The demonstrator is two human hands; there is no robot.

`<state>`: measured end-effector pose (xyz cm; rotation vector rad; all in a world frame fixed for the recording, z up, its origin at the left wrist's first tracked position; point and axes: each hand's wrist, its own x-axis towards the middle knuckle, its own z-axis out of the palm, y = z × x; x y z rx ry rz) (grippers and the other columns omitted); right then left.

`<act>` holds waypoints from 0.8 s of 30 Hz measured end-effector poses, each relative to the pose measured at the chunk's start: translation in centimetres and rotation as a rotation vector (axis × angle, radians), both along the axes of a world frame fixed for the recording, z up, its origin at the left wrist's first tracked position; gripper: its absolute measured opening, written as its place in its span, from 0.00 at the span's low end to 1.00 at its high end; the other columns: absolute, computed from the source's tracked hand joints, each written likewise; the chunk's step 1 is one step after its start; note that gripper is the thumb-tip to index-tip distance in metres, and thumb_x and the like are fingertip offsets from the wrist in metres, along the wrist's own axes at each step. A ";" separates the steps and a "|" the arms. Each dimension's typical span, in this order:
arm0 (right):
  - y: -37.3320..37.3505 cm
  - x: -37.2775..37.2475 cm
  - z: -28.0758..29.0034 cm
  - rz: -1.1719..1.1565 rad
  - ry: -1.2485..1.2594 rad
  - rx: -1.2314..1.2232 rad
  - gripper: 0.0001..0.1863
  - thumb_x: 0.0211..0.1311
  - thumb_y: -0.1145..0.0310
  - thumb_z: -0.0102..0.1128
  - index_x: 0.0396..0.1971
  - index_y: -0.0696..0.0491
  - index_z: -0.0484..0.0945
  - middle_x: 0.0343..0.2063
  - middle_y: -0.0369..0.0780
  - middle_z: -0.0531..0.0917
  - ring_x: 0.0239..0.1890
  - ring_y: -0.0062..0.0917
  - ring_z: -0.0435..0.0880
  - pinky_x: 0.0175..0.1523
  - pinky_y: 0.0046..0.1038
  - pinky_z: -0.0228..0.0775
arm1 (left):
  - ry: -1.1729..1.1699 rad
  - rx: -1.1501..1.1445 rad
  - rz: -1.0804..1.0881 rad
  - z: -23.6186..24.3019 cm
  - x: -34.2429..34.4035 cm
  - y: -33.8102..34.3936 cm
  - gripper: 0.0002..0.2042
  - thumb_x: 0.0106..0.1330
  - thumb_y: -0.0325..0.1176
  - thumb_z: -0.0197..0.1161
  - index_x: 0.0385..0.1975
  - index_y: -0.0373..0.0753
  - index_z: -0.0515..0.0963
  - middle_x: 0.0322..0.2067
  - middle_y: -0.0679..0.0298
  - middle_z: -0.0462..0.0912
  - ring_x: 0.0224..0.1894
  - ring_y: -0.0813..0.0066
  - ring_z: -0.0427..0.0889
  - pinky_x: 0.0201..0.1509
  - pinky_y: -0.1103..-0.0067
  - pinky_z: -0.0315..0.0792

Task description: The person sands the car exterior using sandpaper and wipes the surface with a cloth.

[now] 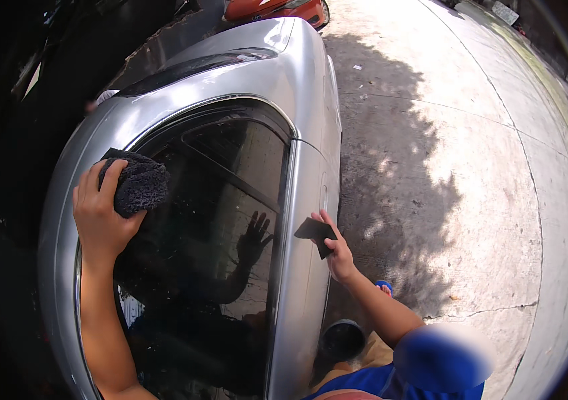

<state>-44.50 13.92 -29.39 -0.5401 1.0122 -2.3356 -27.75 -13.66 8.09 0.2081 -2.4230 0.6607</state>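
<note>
My left hand [103,213] grips a fluffy dark grey cloth [139,187] at the upper left edge of the dark car window [197,267], fingers curled over it. My right hand [337,257] holds a thin, flat black pad [312,230] over the right edge of the silver car [301,293], beside the window. Whether the pad touches the bodywork I cannot tell. The glass reflects a dark hand and arm.
An orange car [264,10] stands beyond the silver one. Concrete pavement [471,253] with tree shade runs along the right. A dark round container [342,337], apparently a bucket, is low beside the car, near a foot in a blue sandal [383,287].
</note>
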 end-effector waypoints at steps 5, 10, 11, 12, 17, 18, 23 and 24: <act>0.8 -8.4 1.1 0.129 -0.272 -0.029 0.24 0.73 0.62 0.58 0.63 0.59 0.74 0.59 0.42 0.81 0.64 0.31 0.79 0.70 0.45 0.72 | 0.014 -0.165 0.100 0.6 2.3 -0.5 0.34 0.44 0.45 0.79 0.56 0.42 0.82 0.54 0.52 0.82 0.60 0.44 0.79 0.69 0.54 0.68; 3.4 -10.0 -0.3 0.235 -0.168 0.322 0.15 0.74 0.68 0.67 0.53 0.60 0.82 0.45 0.40 0.88 0.48 0.26 0.88 0.54 0.33 0.85 | 0.012 -0.074 0.084 0.6 1.2 -0.5 0.32 0.46 0.49 0.77 0.53 0.41 0.83 0.52 0.51 0.83 0.54 0.43 0.82 0.60 0.56 0.76; 3.7 -9.5 -0.3 0.278 -0.183 0.421 0.15 0.73 0.69 0.67 0.54 0.60 0.83 0.45 0.40 0.88 0.46 0.25 0.88 0.51 0.32 0.86 | 0.013 -0.077 0.096 0.6 1.4 -0.6 0.33 0.45 0.49 0.77 0.53 0.42 0.83 0.52 0.51 0.83 0.54 0.43 0.83 0.59 0.56 0.77; 4.3 -9.2 -0.4 0.306 -0.192 0.526 0.15 0.73 0.70 0.67 0.55 0.60 0.83 0.45 0.40 0.88 0.44 0.25 0.89 0.49 0.30 0.86 | 0.018 -0.074 0.097 0.4 1.6 -0.7 0.33 0.44 0.50 0.77 0.53 0.42 0.84 0.52 0.52 0.83 0.53 0.43 0.83 0.58 0.57 0.77; 3.8 -10.3 -2.8 0.409 0.121 0.614 0.15 0.73 0.72 0.65 0.56 0.56 0.85 0.38 0.39 0.89 0.32 0.16 0.83 0.38 0.23 0.79 | 0.016 -0.061 0.100 0.6 0.6 -0.1 0.34 0.44 0.50 0.77 0.53 0.42 0.83 0.51 0.52 0.84 0.53 0.42 0.83 0.57 0.58 0.78; 3.1 -10.4 -3.5 0.394 0.260 0.626 0.15 0.73 0.72 0.65 0.57 0.55 0.85 0.34 0.38 0.89 0.27 0.13 0.79 0.34 0.21 0.74 | 0.013 -0.067 0.107 0.6 0.9 -0.3 0.34 0.44 0.51 0.77 0.53 0.41 0.83 0.51 0.52 0.84 0.53 0.42 0.84 0.57 0.57 0.79; -0.2 -13.6 -1.0 0.248 0.374 0.578 0.11 0.73 0.73 0.63 0.51 0.53 0.87 0.24 0.38 0.85 0.21 0.14 0.73 0.29 0.25 0.68 | -0.025 -0.062 0.115 0.4 2.1 -0.4 0.35 0.50 0.56 0.74 0.55 0.38 0.82 0.53 0.49 0.82 0.53 0.40 0.83 0.57 0.55 0.78; -0.1 -14.1 1.1 0.257 0.386 0.612 0.11 0.73 0.73 0.63 0.50 0.53 0.87 0.24 0.39 0.85 0.20 0.15 0.74 0.29 0.26 0.68 | -0.023 -0.064 0.133 0.2 2.3 -0.4 0.35 0.50 0.56 0.74 0.55 0.38 0.82 0.53 0.49 0.82 0.53 0.40 0.83 0.57 0.55 0.78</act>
